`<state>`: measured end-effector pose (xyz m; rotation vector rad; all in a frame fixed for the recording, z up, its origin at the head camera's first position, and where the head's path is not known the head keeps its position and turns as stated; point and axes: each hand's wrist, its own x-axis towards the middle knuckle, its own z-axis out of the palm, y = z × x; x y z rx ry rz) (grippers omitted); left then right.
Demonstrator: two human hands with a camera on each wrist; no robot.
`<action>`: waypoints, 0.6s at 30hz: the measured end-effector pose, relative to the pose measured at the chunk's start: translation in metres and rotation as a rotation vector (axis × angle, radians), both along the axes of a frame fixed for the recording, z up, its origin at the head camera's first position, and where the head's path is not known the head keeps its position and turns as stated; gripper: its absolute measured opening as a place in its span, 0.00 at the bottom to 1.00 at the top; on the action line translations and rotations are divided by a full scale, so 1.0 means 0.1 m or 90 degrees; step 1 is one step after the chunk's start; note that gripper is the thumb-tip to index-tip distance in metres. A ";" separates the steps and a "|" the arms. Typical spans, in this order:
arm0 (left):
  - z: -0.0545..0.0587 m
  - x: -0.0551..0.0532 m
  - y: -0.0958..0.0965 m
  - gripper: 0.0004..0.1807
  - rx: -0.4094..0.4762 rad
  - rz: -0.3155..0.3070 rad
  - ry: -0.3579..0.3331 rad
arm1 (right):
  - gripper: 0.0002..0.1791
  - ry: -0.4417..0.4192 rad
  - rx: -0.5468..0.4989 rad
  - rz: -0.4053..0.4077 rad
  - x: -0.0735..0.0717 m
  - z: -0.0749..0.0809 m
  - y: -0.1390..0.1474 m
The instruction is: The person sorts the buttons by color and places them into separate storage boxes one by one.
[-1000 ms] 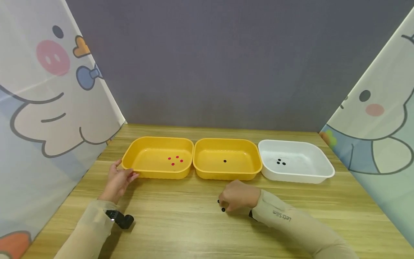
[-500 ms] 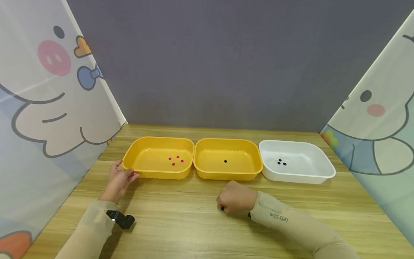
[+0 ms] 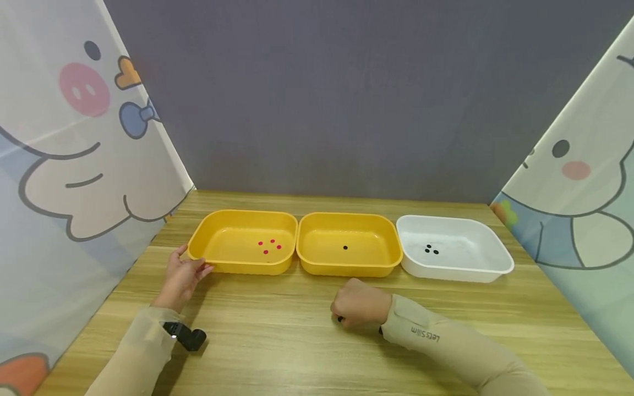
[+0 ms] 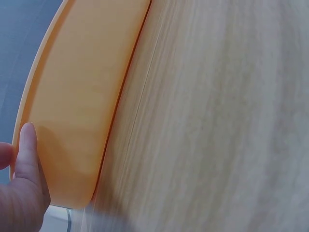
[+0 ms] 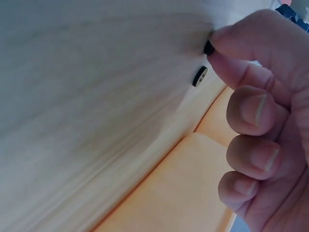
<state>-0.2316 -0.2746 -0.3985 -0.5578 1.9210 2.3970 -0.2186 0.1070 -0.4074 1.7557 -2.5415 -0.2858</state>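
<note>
My left hand (image 3: 182, 279) holds the near left corner of the left yellow tray (image 3: 238, 266), its thumb along the outer wall in the left wrist view. My right hand (image 3: 361, 303) is low over the table in front of the middle yellow tray (image 3: 346, 269). Between its thumb and index finger it pinches a small black button (image 5: 209, 47); the other fingers are curled in. Close beside the fingertips, a second black button (image 5: 200, 76) shows its holes. Several red buttons (image 3: 266, 252) lie in the left tray and one black button (image 3: 345, 247) in the middle one.
A white tray (image 3: 455, 273) stands at the right end of the row, with three black buttons (image 3: 436, 252) inside. The trays stand side by side on the wooden table (image 3: 257, 335). A grey panel (image 3: 317, 110) rises behind, and printed cloth (image 3: 89, 181) hangs at the sides.
My right hand has shifted slightly left over the black buttons, so the head view now shows one at its fingers instead of two. My left hand stays on the yellow tray.
</note>
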 end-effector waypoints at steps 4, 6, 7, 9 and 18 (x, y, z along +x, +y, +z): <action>-0.01 0.00 0.00 0.44 0.002 0.005 0.000 | 0.19 0.009 0.004 0.006 0.00 -0.01 -0.01; -0.02 0.00 0.01 0.44 -0.001 0.004 -0.002 | 0.19 0.017 0.000 0.020 0.00 -0.01 -0.01; -0.02 0.01 0.01 0.44 -0.002 0.003 -0.003 | 0.19 0.018 -0.009 0.029 0.00 0.00 0.00; -0.02 0.01 0.01 0.44 -0.001 0.001 -0.004 | 0.19 0.023 -0.039 0.050 -0.01 0.02 0.01; 0.00 0.00 -0.01 0.44 0.024 0.001 0.008 | 0.13 0.049 -0.197 0.108 -0.08 0.22 0.09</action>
